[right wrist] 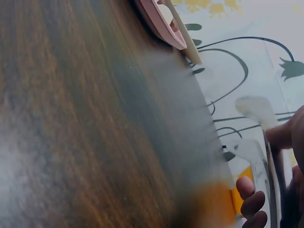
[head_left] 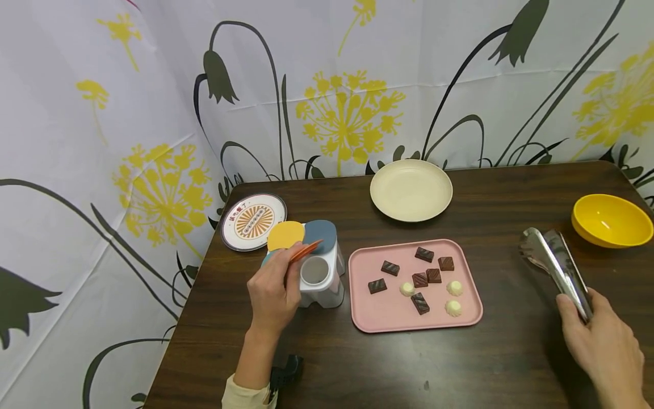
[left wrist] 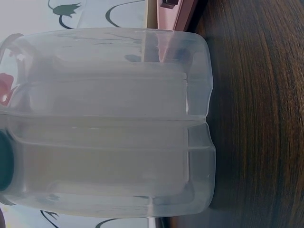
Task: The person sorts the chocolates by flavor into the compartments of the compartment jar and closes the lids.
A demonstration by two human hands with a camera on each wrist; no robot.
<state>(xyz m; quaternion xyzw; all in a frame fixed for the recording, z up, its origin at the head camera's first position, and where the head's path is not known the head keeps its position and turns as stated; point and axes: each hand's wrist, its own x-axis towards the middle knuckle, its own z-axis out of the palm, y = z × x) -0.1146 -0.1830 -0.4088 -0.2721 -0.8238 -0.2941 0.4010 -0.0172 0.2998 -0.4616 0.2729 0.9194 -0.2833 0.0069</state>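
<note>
Between thumb and fingers, my left hand (head_left: 273, 295) pinches an orange-red lid (head_left: 309, 250), tilted on edge over the front of a multi-compartment container (head_left: 334, 292). An uncovered round opening (head_left: 314, 270) shows beside the hand. Yellow (head_left: 285, 233) and blue (head_left: 321, 234) lids cover compartments behind it. Up close in the left wrist view, the translucent container wall (left wrist: 114, 137) fills most of the picture. Over at the right, my right hand (head_left: 605, 338) grips metal tongs (head_left: 559, 267) by the handle end, their heads pointing away from me.
A pink tray (head_left: 393, 318) bearing several dark, brown and white chocolates lies right of the container. Behind it stands a cream plate (head_left: 411, 190). A patterned plate (head_left: 255, 221) sits at the back left, a yellow bowl (head_left: 612, 221) at the far right. A printed curtain (head_left: 327, 45) backs the table.
</note>
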